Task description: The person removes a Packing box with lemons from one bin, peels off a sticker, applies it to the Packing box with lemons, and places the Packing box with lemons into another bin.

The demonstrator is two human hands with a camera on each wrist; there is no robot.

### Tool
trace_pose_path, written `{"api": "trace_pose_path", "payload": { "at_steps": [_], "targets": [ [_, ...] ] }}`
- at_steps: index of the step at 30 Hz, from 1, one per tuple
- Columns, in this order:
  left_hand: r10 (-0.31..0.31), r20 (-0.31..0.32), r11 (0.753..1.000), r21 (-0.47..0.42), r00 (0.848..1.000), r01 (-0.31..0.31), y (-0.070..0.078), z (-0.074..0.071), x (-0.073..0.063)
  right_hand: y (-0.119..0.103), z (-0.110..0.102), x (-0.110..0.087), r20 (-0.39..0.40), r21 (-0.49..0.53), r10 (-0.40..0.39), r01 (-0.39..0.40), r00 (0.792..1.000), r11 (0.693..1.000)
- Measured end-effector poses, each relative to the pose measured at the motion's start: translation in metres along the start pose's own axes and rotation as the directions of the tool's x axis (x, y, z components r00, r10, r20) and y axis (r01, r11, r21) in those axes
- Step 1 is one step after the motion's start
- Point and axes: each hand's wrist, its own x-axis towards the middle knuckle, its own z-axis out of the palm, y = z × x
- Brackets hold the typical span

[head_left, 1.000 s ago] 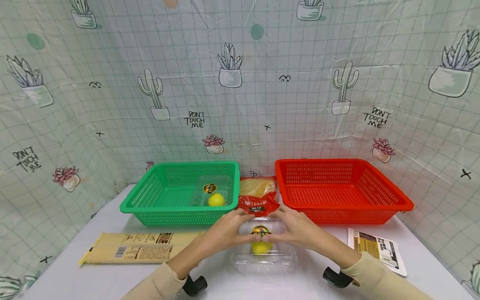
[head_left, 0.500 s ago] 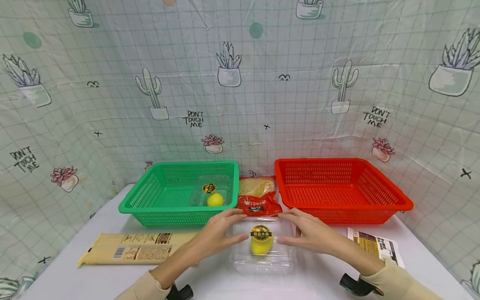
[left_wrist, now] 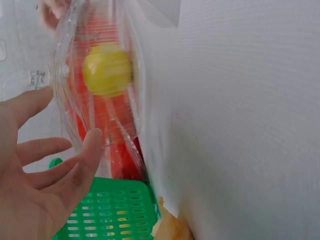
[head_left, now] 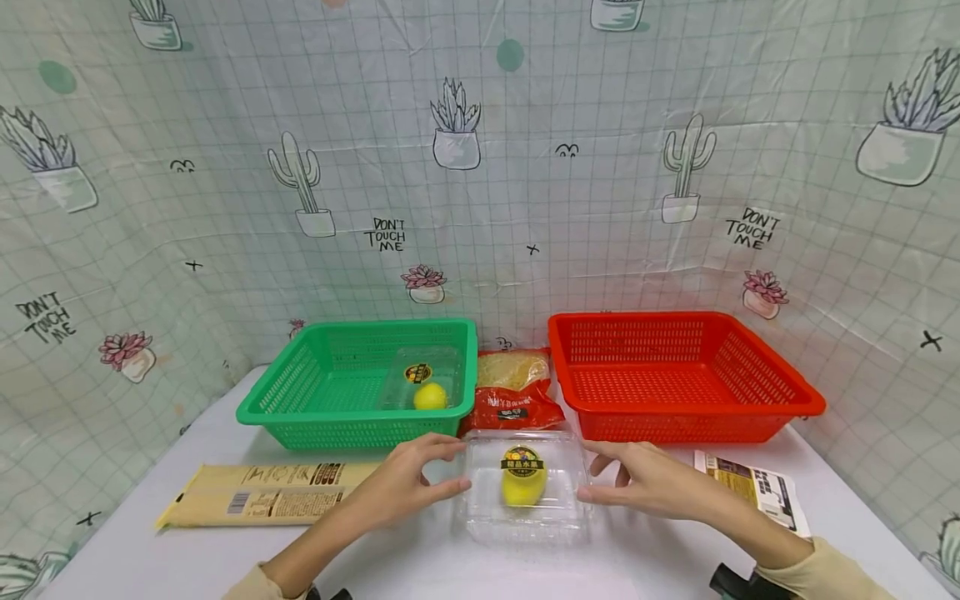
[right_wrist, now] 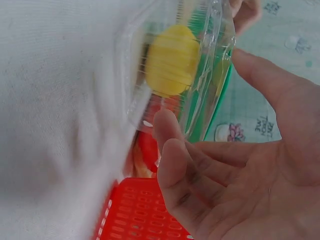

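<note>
A clear plastic clamshell box (head_left: 483, 500), its lid down, sits on the table in the head view. Through the lid shows a yellow lemon (head_left: 523, 492), below a round black fruit sticker (head_left: 522, 462). My left hand (head_left: 401, 482) is at the box's left side, thumb and fingers spread and relaxed, fingertips right at the edge. On the opposite side my right hand (head_left: 651, 481) has its thumb tip and fingers close to the box's right edge. Both wrist views show the lemon through the box wall, with the left fingers (left_wrist: 30, 102) and right fingers (right_wrist: 172, 165) loosely bent around air.
Behind the box lie a red bag (head_left: 517, 404) of yellowish food and two baskets. The green basket (head_left: 360, 427) holds another clear box (head_left: 401, 387) with a lemon; the red basket (head_left: 690, 427) stands right. A noodle pack (head_left: 255, 496) lies left, a white pouch (head_left: 765, 496) right.
Both hands have drawn apart from above the lid, the left going left and the right going right, down to the box's sides. The box has stayed about where it was.
</note>
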Motion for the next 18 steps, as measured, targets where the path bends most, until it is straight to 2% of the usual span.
{"api": "trace_pose_path", "payload": {
  "at_steps": [6,12,18],
  "targets": [
    [-0.017,0.039,0.997,-0.072,0.999,0.019,-0.0038,-0.0012,0.0021,0.0032,0.0000,-0.0009,0.064,0.076,-0.005,0.000,0.998,0.997],
    [-0.046,0.102,0.987,-0.147,0.994,0.060,-0.0068,-0.0009,0.0042,0.0053,0.0007,-0.0011,0.070,0.080,-0.031,0.025,0.997,0.996],
    [-0.051,0.120,0.983,-0.169,0.992,0.071,-0.0076,-0.0017,0.0039,0.0045,0.0022,-0.0005,0.070,0.080,-0.052,0.046,0.996,0.996]
  ]
}}
